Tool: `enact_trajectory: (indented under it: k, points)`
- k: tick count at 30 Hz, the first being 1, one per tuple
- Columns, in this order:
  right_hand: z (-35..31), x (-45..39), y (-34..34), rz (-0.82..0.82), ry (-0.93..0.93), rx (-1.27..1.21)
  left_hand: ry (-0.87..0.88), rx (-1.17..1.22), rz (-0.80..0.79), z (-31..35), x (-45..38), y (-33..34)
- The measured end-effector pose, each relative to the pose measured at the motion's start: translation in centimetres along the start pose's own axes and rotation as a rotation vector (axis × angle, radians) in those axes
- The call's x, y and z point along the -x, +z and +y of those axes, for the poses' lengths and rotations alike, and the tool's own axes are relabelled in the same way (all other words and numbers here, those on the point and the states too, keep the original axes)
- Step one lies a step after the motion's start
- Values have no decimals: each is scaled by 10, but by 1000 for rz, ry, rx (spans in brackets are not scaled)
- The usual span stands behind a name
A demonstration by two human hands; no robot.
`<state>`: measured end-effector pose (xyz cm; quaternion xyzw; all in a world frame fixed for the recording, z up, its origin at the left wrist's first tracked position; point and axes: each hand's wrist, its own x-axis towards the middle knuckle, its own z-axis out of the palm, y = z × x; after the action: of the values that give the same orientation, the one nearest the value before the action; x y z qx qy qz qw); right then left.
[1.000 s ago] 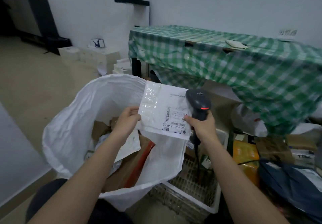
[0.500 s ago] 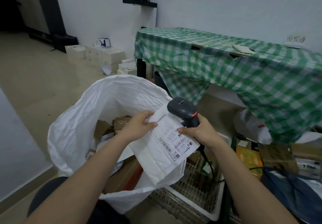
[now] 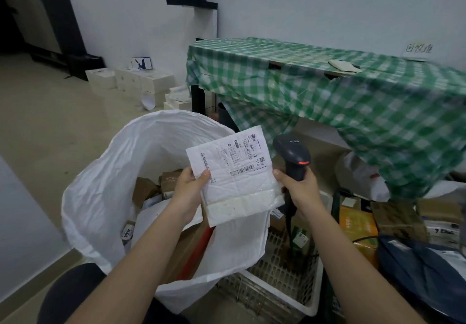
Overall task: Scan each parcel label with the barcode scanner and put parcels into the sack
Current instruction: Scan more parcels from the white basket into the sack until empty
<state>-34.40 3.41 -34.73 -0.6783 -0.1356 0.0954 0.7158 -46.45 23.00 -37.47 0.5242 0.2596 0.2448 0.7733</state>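
Evidently, the parcel [image 3: 235, 185], a light, floppy padded mailer, is pinched at its edge by the left hand [image 3: 189, 192]; the barcode scanner [image 3: 293, 158] is gripped by the right hand [image 3: 298, 192].

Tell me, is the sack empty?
No. The open sack already holds brown boxes and other parcels.

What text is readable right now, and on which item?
"502 602 12 815": label on the white parcel in the left hand.
"3004": box in the sack.
Label's small print, barcodes: too small.
Wall sign: handwritten, blurred.
Scanner markings: unreadable.
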Motion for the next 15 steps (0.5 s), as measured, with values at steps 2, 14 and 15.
enact_trajectory:
  k: [2, 14, 15]
  points:
    - [-1, -2, 2, -29, 15, -2, -18, 10, 16, -2, -2, -8]
    - [-27, -6, 10, -371, -47, 274, 305, -721, -161, 26, -9, -21]
    - [-28, -7, 11, -404, -55, 298, 296, -733, -236, 30, -9, -16]
